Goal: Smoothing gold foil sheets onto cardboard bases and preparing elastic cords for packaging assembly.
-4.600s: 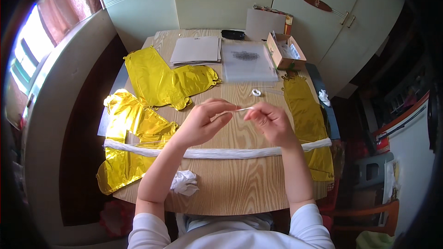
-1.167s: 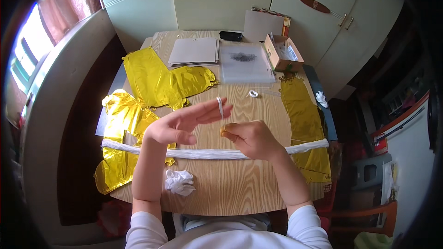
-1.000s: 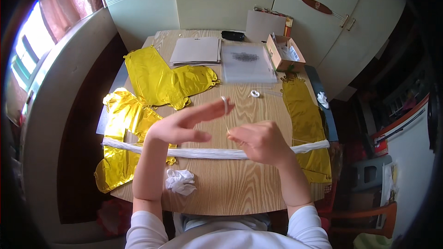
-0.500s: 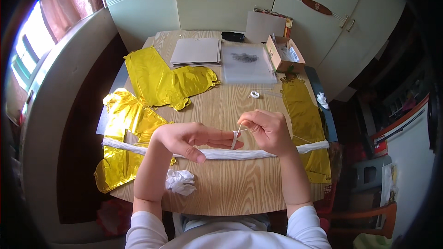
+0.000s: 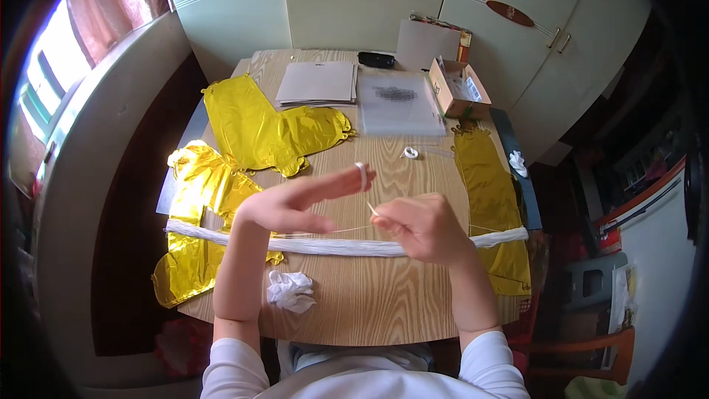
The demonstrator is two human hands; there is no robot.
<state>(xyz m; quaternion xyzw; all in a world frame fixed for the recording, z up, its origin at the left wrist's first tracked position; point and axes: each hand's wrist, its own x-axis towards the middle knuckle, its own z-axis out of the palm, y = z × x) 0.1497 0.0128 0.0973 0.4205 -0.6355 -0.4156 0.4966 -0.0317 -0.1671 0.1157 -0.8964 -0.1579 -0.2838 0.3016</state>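
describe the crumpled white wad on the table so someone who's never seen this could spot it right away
Start at the round-cornered wooden table and find the long white bundle of strands stretched across it from left to right. Just nearer the person than that bundle, beside the left forearm, lies the small crumpled white wad. It is the only balled-up white thing on the near part of the table; its neighbours are flat gold foil balloons.

Bright window daylight, dark, perhaps blurred fisheye rim.

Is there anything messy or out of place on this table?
Only small things: a crumpled white wad lies near the table's front edge, and one gold foil balloon hangs over the left edge. Nothing looks spilled or broken.
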